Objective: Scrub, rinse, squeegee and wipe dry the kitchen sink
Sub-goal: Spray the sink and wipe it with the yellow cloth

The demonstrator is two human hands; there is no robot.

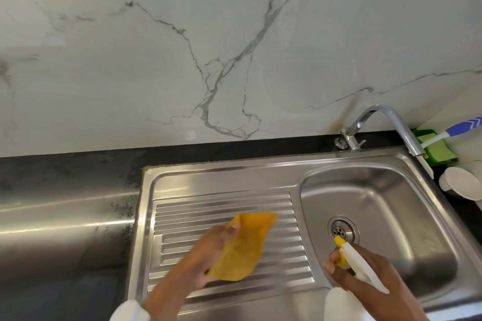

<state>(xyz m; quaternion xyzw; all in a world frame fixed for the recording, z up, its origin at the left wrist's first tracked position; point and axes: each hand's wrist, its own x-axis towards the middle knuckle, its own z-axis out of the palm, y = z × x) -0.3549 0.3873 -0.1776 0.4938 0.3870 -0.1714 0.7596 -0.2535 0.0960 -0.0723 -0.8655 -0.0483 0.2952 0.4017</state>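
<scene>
Sink (pixel 430 206), stainless steel, is set into the dark desk (pixel 65 172) below a white marble-veined wall (pixel 156 47). We take the sink's drain (pixel 343 230) as our landmark. Left of the drain runs the ribbed drainboard (pixel 273 206), part of the same steel unit. Our left hand (pixel 206 258) is over the drainboard, well left of the drain, its grip clamped on a yellow cloth (pixel 243 247); the cloth hangs against the ribs, though blur keeps us from telling how firmly it presses. Our right hand (pixel 365 279) is just below the drain, its grip closed round a white spray bottle (pixel 361 266), one finger curled over the yellow trigger. The bottle's yellow nozzle (pixel 339 241) sits at the drain's lower edge in this view. Above and right of the drain, the chrome tap (pixel 391 125) arches over the basin's back corner. Further right of the tap, a green sponge holder (pixel 438 148) sits on the desk with a blue-and-white brush handle (pixel 461 128) across it. Right of the drain, beyond the sink rim, are white round containers (pixel 461 182).
</scene>
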